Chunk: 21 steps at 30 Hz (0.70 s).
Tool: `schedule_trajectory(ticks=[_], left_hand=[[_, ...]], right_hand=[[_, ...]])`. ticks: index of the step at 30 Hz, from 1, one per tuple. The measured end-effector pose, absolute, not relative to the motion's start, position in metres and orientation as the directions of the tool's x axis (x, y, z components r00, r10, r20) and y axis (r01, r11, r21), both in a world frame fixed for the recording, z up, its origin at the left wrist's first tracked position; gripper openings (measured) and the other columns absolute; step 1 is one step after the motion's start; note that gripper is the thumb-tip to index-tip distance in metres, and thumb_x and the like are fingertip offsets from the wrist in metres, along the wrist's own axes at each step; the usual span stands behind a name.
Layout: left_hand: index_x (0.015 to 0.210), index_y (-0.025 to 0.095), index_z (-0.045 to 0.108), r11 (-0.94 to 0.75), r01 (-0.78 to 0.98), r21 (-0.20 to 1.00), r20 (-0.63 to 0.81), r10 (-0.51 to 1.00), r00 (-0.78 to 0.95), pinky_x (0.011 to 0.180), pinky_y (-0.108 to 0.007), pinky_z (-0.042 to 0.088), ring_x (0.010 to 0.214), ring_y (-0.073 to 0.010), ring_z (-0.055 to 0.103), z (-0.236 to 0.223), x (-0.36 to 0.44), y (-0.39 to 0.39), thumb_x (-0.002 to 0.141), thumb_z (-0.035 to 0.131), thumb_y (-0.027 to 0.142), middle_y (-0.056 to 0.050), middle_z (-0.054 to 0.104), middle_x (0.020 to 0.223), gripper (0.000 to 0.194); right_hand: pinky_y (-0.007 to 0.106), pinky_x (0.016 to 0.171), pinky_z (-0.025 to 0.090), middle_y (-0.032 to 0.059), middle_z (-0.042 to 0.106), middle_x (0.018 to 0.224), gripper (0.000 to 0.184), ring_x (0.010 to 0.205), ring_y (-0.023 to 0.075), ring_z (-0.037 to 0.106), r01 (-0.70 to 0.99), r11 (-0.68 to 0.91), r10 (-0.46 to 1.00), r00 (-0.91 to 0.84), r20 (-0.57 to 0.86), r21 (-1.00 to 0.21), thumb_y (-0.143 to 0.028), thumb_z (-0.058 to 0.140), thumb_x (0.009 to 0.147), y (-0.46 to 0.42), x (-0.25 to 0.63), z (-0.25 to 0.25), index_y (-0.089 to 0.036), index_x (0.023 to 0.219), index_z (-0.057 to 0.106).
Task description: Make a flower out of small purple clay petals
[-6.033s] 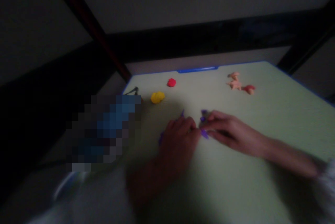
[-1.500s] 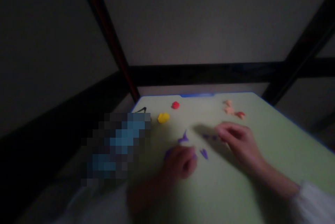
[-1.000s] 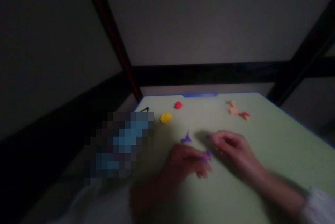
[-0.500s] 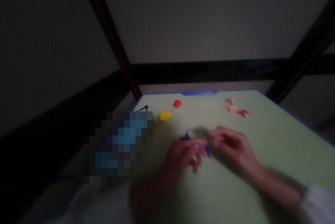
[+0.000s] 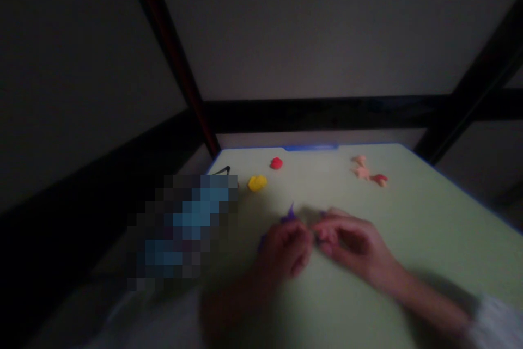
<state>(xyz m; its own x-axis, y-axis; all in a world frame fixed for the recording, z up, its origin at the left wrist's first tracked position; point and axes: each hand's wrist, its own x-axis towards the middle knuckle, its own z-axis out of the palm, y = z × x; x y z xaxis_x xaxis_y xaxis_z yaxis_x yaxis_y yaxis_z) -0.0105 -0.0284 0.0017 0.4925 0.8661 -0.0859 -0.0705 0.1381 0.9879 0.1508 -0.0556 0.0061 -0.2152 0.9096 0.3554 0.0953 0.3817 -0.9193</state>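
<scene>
My left hand is closed, with its fingers curled in over the table. A purple clay-like piece is in it, and its thin pointed tip sticks up above the knuckles. Another bit of purple shows at the left edge of that hand; the rest is hidden. Close by on the right, my right hand has thumb and fingers pinched together. Slight purple shows at its fingertips, mostly covered and blurred. The two sets of fingertips are almost touching.
On the pale table with a blue rim lie a yellow lump and a red lump. Farther right are peach pieces and a red-and-peach piece. A pixelated bluish object is at left.
My left fingers, loosely spread before, have curled in. My right hand has moved slightly left and down, and its fingertips have come closer to the left hand.
</scene>
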Motion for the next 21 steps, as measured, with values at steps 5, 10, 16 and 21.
schedule_trajectory(ticks=[5, 10, 16, 21], left_hand=[[0.051, 0.016, 0.046, 0.174, -0.086, 0.981, -0.117, 0.882, 0.456, 0.037, -0.020, 0.015, 0.034, -0.0038, 0.022, -0.0035, -0.0109, -0.0274, 0.076, 0.045, 0.059, 0.009, 0.030, 0.037, 0.050], [0.064, 0.012, 0.063, 0.146, -0.163, 0.976, -0.053, 0.880, 0.473, 0.041, -0.018, 0.024, 0.038, -0.0034, 0.030, -0.0071, -0.0142, -0.0224, 0.071, 0.063, 0.034, 0.008, 0.038, 0.042, 0.023], [0.081, 0.012, 0.072, 0.177, -0.177, 0.968, -0.067, 0.866, 0.495, 0.064, -0.025, 0.046, 0.063, -0.0125, 0.060, -0.0033, -0.0127, -0.0221, 0.073, 0.063, 0.026, -0.006, 0.070, 0.071, 0.018], [0.076, 0.013, 0.071, 0.239, -0.227, 0.944, -0.094, 0.855, 0.509, 0.056, -0.024, 0.046, 0.050, -0.0105, 0.058, -0.0043, -0.0110, -0.0231, 0.069, 0.066, 0.026, -0.003, 0.068, 0.060, 0.016]], right_hand=[[0.024, 0.056, 0.038, -0.0007, 0.049, 0.069, 0.015, 0.063, 0.0114, 0.045, 0.099, 0.327, 0.935, -0.179, 0.307, -0.940, -0.019, 0.058, 0.080, -0.0537, 0.1502, 0.0031, -0.021, 0.093, 0.066], [0.026, 0.058, 0.039, 0.0014, 0.053, 0.072, 0.010, 0.065, 0.0124, 0.048, 0.112, 0.296, 0.943, -0.195, 0.271, -0.949, -0.021, 0.057, 0.081, -0.0541, 0.1501, 0.0049, -0.018, 0.086, 0.066], [0.025, 0.056, 0.040, 0.0006, 0.052, 0.070, 0.014, 0.061, 0.0117, 0.048, 0.080, 0.288, 0.951, -0.142, 0.275, -0.954, -0.027, 0.059, 0.080, -0.0532, 0.1509, 0.0041, -0.018, 0.088, 0.066], [0.024, 0.055, 0.040, -0.0010, 0.050, 0.068, 0.015, 0.060, 0.0110, 0.048, 0.073, 0.306, 0.949, -0.098, 0.299, -0.949, -0.023, 0.059, 0.080, -0.0526, 0.1508, 0.0012, -0.020, 0.093, 0.066]])
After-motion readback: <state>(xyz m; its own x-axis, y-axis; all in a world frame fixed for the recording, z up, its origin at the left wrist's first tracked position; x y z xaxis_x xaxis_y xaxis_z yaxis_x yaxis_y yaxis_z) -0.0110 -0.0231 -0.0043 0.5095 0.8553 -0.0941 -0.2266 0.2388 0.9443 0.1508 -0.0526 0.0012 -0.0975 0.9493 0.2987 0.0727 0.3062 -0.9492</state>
